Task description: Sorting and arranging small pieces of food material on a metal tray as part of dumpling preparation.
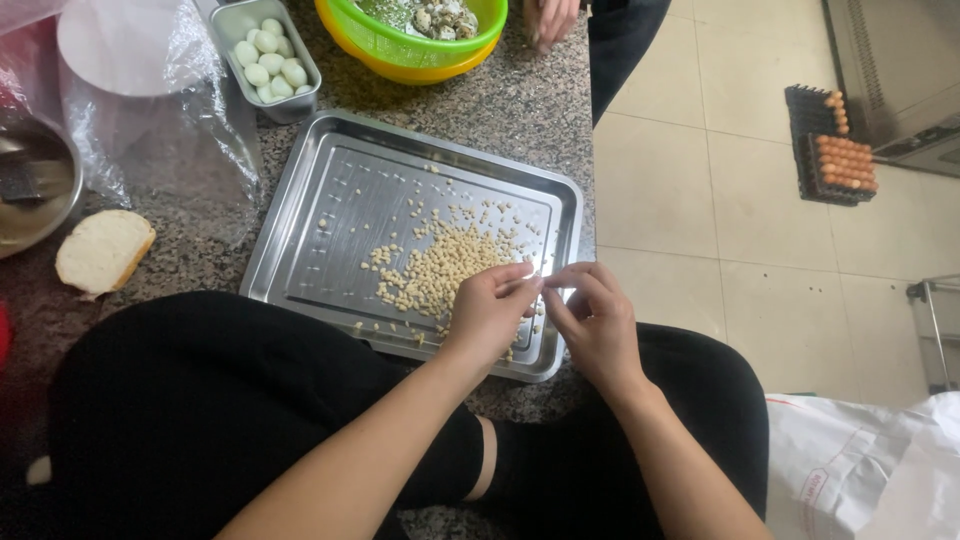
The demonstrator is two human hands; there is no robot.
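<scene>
Both hands, left [490, 310] and right [597, 318], pinch one small pale kernel [528, 272] over a steel tray [300, 215] of kernels. Peeled eggs [268, 60] sit in a tin behind, near a green bowl [400, 40]. Bread [103, 250] lies left.

The person wore black trousers [200, 400] and bare forearms without sleeves; no rings or watch showed on either wrist.

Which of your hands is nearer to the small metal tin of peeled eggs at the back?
Left. The left hand is over the steel tray, below and right of the tin of peeled eggs; the right hand is farther right, past the tray's edge.
</scene>
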